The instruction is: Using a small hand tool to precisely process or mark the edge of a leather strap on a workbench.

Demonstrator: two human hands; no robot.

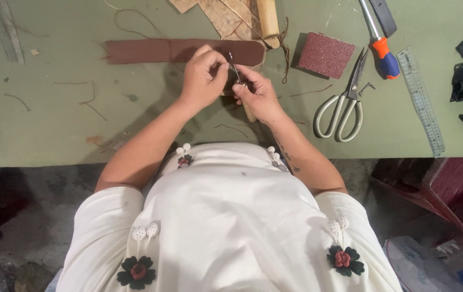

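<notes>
Where both hands meet, a thin metal-tipped awl (pixel 235 69) stands tilted.

Tool handle (pixel 249 112) mostly hidden under right hand (pixel 258 94); screwdriver (pixel 378 40) and wooden roller (pixel 268 16) cut off at far edge.

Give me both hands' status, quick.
Left hand: closed, pinching the upper part of the thin metal tool.
Right hand: closed around the tool's wooden handle.

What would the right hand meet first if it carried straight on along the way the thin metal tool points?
Probably the brown leather strip, lying just beyond the right hand and tool tip; height above it is unclear.
</notes>
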